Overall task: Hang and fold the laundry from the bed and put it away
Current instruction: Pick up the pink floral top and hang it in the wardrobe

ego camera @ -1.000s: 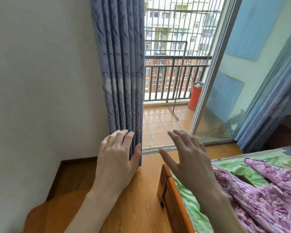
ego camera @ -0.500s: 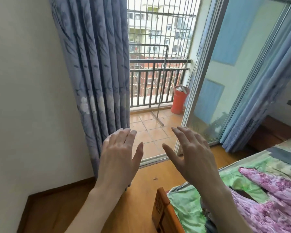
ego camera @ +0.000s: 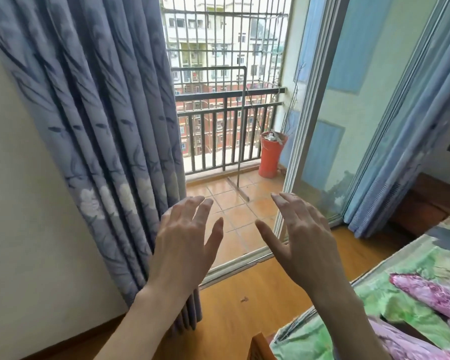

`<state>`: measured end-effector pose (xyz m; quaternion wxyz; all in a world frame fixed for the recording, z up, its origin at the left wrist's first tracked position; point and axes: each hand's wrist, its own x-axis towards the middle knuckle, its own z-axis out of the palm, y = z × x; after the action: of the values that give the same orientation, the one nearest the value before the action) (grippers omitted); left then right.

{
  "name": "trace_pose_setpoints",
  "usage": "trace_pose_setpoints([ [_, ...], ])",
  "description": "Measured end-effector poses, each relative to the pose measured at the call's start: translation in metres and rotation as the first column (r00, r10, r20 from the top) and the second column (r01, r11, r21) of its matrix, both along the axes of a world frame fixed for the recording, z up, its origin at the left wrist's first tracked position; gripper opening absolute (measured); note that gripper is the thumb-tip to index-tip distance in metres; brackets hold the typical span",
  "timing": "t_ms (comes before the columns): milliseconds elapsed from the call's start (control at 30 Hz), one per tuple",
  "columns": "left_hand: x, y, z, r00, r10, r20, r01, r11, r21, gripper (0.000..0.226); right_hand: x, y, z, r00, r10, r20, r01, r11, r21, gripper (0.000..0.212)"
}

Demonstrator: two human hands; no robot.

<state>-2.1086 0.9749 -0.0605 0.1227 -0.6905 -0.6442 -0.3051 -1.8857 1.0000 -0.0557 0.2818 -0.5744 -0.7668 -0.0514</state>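
A pink and purple patterned garment [ego camera: 437, 298] lies on the bed [ego camera: 374, 289], whose sheet is green and floral, at the lower right. My left hand [ego camera: 185, 242] is held out in front of me with fingers spread, holding nothing, just in front of the blue curtain. My right hand [ego camera: 304, 240] hovers beside it, fingers also spread and empty, above the floor left of the bed. A metal drying rack [ego camera: 242, 131] stands on the balcony beyond the open door.
A blue patterned curtain [ego camera: 102, 126] hangs at the left against a white wall. The sliding glass door [ego camera: 348, 113] stands open onto a tiled balcony with a railing [ego camera: 218, 118] and an orange bucket [ego camera: 270, 157]. The wooden footboard [ego camera: 257, 346] is at the bottom.
The view has lifted and turned left, away from the bed toward the balcony. Less of the bed and garment shows. Both hands stay raised and empty.
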Motion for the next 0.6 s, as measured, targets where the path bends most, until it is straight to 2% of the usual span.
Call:
trace_pose_setpoints([
  [333, 0.003, 0.179, 0.009, 0.997, -0.073, -0.003, 0.073, 0.997, 0.007, 0.049, -0.001, 0.159, -0.001, 0.998, -0.066, -0.004, 0.066, 0.998, -0.017, 0.069],
  [600, 0.016, 0.285, 0.004, 0.98, -0.197, -0.013, 0.197, 0.98, -0.01, 0.047, 0.011, 0.245, 0.001, 0.986, -0.163, 0.041, 0.165, 0.986, -0.031, 0.072],
])
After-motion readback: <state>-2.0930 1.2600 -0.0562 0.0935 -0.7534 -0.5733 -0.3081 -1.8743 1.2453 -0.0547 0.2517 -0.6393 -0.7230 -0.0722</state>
